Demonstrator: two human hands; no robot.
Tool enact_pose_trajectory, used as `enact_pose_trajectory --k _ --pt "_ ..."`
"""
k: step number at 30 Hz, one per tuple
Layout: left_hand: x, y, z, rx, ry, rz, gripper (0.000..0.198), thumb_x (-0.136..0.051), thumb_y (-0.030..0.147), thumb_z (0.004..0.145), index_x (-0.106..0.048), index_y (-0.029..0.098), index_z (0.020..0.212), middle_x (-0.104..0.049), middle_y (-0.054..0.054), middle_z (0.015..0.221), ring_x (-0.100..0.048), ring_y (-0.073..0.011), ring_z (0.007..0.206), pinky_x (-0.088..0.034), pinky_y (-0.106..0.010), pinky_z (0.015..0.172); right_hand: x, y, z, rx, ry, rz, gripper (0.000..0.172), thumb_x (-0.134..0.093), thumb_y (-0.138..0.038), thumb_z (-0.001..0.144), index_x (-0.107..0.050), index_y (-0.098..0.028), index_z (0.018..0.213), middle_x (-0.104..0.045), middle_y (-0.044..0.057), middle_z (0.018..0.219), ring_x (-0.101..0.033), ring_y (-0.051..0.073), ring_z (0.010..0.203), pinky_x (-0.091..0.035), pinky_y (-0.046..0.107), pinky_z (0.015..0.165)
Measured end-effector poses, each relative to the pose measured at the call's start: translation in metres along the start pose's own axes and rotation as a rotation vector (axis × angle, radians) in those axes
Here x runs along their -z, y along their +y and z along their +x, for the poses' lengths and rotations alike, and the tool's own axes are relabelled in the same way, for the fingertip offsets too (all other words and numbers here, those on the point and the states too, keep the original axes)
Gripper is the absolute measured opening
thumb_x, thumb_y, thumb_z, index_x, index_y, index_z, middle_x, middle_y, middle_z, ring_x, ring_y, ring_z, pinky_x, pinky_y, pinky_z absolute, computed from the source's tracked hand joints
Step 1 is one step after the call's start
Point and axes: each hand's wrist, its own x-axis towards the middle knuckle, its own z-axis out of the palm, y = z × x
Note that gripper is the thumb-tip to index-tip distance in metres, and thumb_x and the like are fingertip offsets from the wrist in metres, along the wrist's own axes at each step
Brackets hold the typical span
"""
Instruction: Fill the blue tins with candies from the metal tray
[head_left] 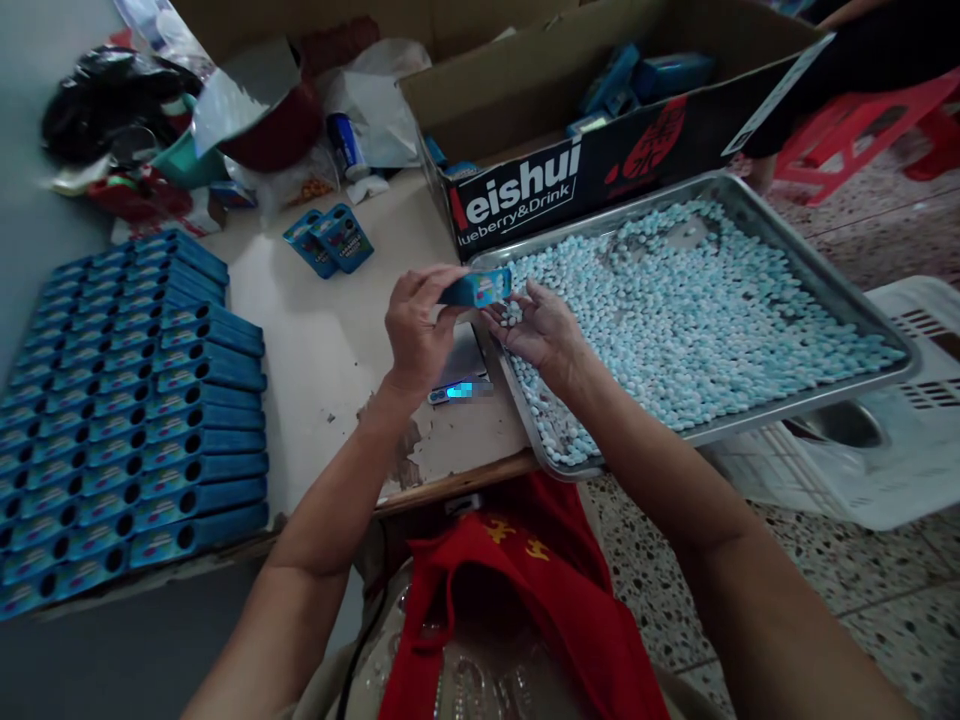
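Note:
My left hand grips a small blue box, tilted so one end points at my right hand. My right hand is cupped palm up close to that end, with a few small pale blue candies on its fingers. Just beyond it lies a metal tray spread with many more such candies. Below my left hand sits a small scale with a lit blue display. Two flat blue packs lie on the table, past my left hand.
Stacked blue boxes with round holes fill the left side. A large cardboard box holding blue packs stands behind the tray. Bowls, bags and a can crowd the back left. A white crate and red stool are at right.

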Motion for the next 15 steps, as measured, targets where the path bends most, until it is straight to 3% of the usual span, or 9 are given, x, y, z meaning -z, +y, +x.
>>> enact_pose_trajectory --k 4,8,11,15 --pt "0.005 -0.013 -0.023 0.24 0.209 -0.252 0.052 -0.104 0.052 0.09 -0.08 0.029 0.13 -0.084 -0.006 0.128 -0.081 -0.0297 0.123 -0.066 -0.045 0.118 0.001 -0.002 0.0 0.002 -0.018 -0.015 0.021 -0.052 -0.033 0.12 -0.066 -0.026 0.106 -0.073 0.007 0.093 -0.077 0.02 0.087 -0.071 0.027 0.068" --pt "0.009 -0.021 -0.057 0.429 0.222 -0.492 0.059 -0.108 0.049 0.082 -0.077 0.029 0.128 -0.085 -0.005 0.124 -0.084 -0.0259 0.113 -0.071 -0.04 0.106 0.003 -0.005 0.002 -0.012 -0.058 -0.093 0.021 -0.056 -0.007 0.108 -0.069 -0.023 0.106 -0.073 0.004 0.09 -0.068 0.012 0.069 -0.059 0.015 0.057" --pt "0.009 -0.022 -0.078 0.512 0.205 -0.551 0.059 -0.109 0.042 0.077 -0.078 0.029 0.125 -0.086 -0.005 0.122 -0.085 -0.0259 0.113 -0.072 -0.041 0.106 0.005 -0.005 0.002 0.01 -0.12 -0.175 0.021 -0.059 -0.007 0.11 -0.068 -0.024 0.101 -0.07 -0.001 0.082 -0.056 0.009 0.057 -0.045 0.012 0.047" --pt "0.009 -0.021 -0.09 0.566 0.193 -0.565 0.058 -0.108 0.034 0.076 -0.078 0.028 0.125 -0.087 -0.006 0.123 -0.084 -0.0262 0.115 -0.071 -0.043 0.11 0.005 -0.004 -0.002 0.023 -0.134 -0.223 0.026 -0.057 -0.018 0.122 -0.068 -0.023 0.098 -0.059 -0.007 0.068 -0.044 0.007 0.049 -0.037 0.011 0.043"
